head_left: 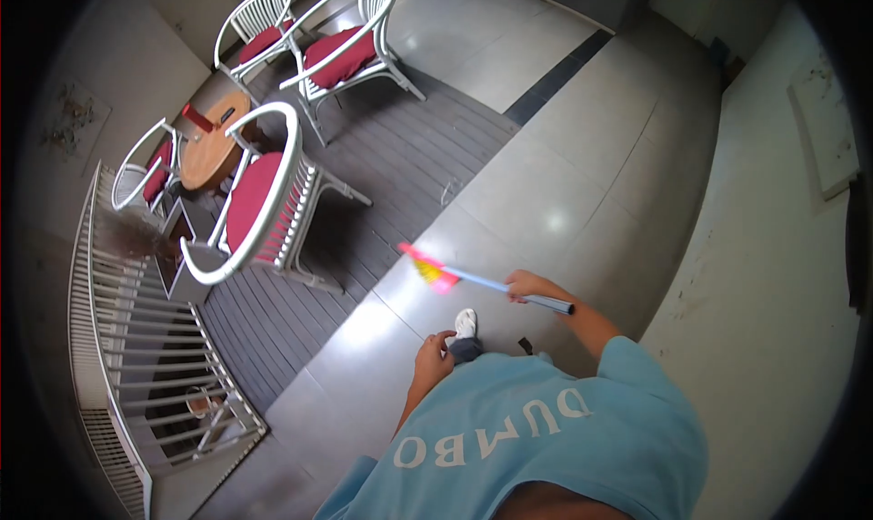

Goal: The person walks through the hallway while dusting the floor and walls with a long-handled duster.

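Right hand (521,287) closed round a slim blue stick (480,281), the person grips it just ahead of its dark grey end (551,304); the left hand (434,360) hangs before the body, loosely curled, its bent fingers leaving only a narrow gap. From where I stand, the stick slants out toward the person's front left, over the pale tiled floor (555,179), and at its far end is a pink and yellow head (429,271), so blurred that I cannot tell whether it touches the tiles. One white shoe (466,322) shows between the two hands, ahead of a light blue shirt (637,420) lettered DUMBO.

Over on the person's left, dark planking (427,124) borders the tiles, and white chairs (293,142) with red cushions (253,201) gather about a round wooden worktop (207,161). A red cylinder (196,118) and a small dark object (226,115) are on it. Farther to the left stands a white slatted railing (173,402), while a pale wall (764,274) runs along the right
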`<state>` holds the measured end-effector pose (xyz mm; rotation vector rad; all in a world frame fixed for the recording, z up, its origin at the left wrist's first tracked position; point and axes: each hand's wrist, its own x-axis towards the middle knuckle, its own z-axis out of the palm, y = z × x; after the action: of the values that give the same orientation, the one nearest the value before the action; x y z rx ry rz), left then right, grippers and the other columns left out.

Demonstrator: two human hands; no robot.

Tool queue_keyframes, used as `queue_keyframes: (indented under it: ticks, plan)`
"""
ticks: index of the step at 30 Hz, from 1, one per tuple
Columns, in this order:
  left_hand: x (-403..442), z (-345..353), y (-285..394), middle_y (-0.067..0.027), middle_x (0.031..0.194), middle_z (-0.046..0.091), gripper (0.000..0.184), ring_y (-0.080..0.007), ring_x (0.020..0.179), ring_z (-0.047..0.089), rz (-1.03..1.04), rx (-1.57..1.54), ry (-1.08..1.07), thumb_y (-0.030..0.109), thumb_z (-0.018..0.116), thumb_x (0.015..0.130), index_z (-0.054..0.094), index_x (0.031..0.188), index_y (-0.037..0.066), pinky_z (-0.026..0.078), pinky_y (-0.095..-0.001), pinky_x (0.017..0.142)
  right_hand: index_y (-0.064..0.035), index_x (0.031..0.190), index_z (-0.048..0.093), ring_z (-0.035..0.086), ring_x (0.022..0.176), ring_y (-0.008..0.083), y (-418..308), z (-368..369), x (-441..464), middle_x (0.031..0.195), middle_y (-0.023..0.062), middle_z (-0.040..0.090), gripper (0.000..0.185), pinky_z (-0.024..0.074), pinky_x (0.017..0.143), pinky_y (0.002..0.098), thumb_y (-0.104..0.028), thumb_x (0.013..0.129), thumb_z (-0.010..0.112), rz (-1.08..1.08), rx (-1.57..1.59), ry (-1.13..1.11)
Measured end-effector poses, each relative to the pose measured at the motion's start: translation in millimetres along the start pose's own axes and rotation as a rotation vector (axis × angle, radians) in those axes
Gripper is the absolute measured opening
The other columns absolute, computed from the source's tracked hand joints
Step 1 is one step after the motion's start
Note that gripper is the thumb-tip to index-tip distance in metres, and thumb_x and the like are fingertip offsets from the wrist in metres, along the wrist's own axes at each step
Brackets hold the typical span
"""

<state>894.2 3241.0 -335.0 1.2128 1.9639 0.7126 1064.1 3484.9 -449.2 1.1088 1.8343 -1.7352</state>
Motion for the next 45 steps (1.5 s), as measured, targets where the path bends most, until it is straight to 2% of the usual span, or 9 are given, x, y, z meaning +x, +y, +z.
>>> queue_keyframes:
  ticks: [12, 17, 24, 30, 33, 40, 42, 44, 45]
  plan:
    - [139.9, -45.5, 19.1, -0.0121, 0.08, 0.051, 0.05, -0.0255, 0.073, 0.053, 0.335, 0.089, -0.264, -0.016, 0.038, 0.056, 0.056, 0.096, 0.009, 0.044, -0.0321, 0.063, -0.0015, 0.101, 0.051, 0.049, 0.042, 0.015, 21.3, -105.4, -20.7, 0.058, 0.0095, 0.053, 0.032, 0.0414, 0.037, 0.0281, 0.0, 0.07, 0.045, 0.058, 0.547, 0.954]
    - [152.8, -30.4, 59.1, -0.0102, 0.077, 0.051, 0.047, -0.0212, 0.066, 0.053, 0.5, -0.039, -0.35, -0.013, 0.046, 0.058, 0.055, 0.098, 0.009, 0.045, -0.0297, 0.062, -0.0021, 0.089, 0.054, 0.054, 0.045, 0.0188, 34.6, -48.1, -137.2, 0.057, 0.0095, 0.052, 0.016, 0.0458, 0.04, 0.0283, -0.009, 0.078, 0.044, -0.037, 0.945, 0.708]
    - [109.9, 27.5, 157.9, -0.0048, 0.065, 0.054, 0.037, -0.0108, 0.058, 0.052, 0.297, -0.229, -1.139, 0.026, 0.047, 0.084, 0.04, 0.116, 0.009, 0.043, -0.0233, 0.055, -0.0038, 0.086, 0.052, 0.058, 0.049, 0.0213, 6.5, 106.4, -321.1, 0.058, 0.0122, 0.056, 0.026, 0.0496, 0.042, 0.027, -0.026, 0.084, 0.038, -0.362, 1.317, 0.735]
    - [9.3, 90.2, 241.6, -0.0132, 0.067, 0.057, 0.071, -0.0177, 0.056, 0.058, 0.267, 0.231, -1.861, 0.054, 0.04, 0.078, 0.013, 0.131, 0.014, 0.047, -0.0253, 0.049, -0.0017, 0.087, 0.05, 0.06, 0.053, 0.0249, -4.4, 223.8, -312.3, 0.066, 0.016, 0.059, 0.034, 0.0475, 0.041, 0.0289, -0.033, 0.085, 0.036, -0.002, 1.293, 0.872]
    - [-15.6, 174.9, 188.3, -0.0218, 0.08, 0.057, 0.08, -0.0264, 0.062, 0.06, 0.502, 0.6, -2.105, 0.04, 0.053, 0.073, 0.007, 0.131, 0.011, 0.051, -0.029, 0.055, -0.0005, 0.086, 0.052, 0.06, 0.054, 0.0263, 28.4, 276.1, -269.4, 0.072, 0.0178, 0.06, 0.038, 0.0484, 0.044, 0.0309, -0.034, 0.085, 0.033, 0.202, 1.393, 0.867]
    - [-23.7, 308.2, 63.8, -0.0089, 0.073, 0.059, 0.031, -0.0187, 0.058, 0.057, 0.054, 1.348, -2.338, 0.027, 0.051, 0.076, 0.056, 0.091, 0.001, 0.048, -0.0282, 0.051, 0.0026, 0.092, 0.05, 0.061, 0.059, 0.0259, 138.4, 363.4, -136.1, 0.075, 0.0183, 0.059, 0.036, 0.0497, 0.048, 0.0322, -0.027, 0.084, 0.031, 0.515, 0.857, 1.256]
    - [-5.9, 300.9, 68.7, -0.0089, 0.069, 0.059, 0.026, -0.0165, 0.054, 0.053, -0.046, 1.279, -2.372, 0.025, 0.05, 0.076, 0.057, 0.082, 0.001, 0.045, -0.0289, 0.048, -0.0001, 0.093, 0.05, 0.06, 0.058, 0.0227, 140.1, 354.7, -118.2, 0.075, 0.0141, 0.059, 0.029, 0.0488, 0.047, 0.0302, -0.023, 0.083, 0.036, 0.263, 1.731, 1.297]
    - [33.0, 305.9, 52.9, -0.0061, 0.064, 0.056, 0.02, -0.0132, 0.048, 0.052, 1.0, 0.978, -2.275, 0.017, 0.049, 0.077, 0.055, 0.088, 0.002, 0.043, -0.0257, 0.043, -0.0015, 0.094, 0.05, 0.059, 0.059, 0.0205, 128.4, 317.5, -119.3, 0.075, 0.012, 0.058, 0.025, 0.0484, 0.047, 0.0289, -0.02, 0.081, 0.04, 0.279, 1.677, 1.36]
    - [54.6, 284.2, 86.5, -0.0074, 0.065, 0.057, 0.028, -0.0125, 0.05, 0.053, 0.703, 1.076, -2.374, 0.017, 0.049, 0.077, 0.055, 0.098, 0.0, 0.043, -0.0237, 0.043, -0.0029, 0.095, 0.051, 0.059, 0.06, 0.0183, 114.6, 296.0, -121.3, 0.075, 0.0099, 0.058, 0.022, 0.048, 0.048, 0.0277, -0.016, 0.079, 0.044, 0.296, 1.609, 1.406]
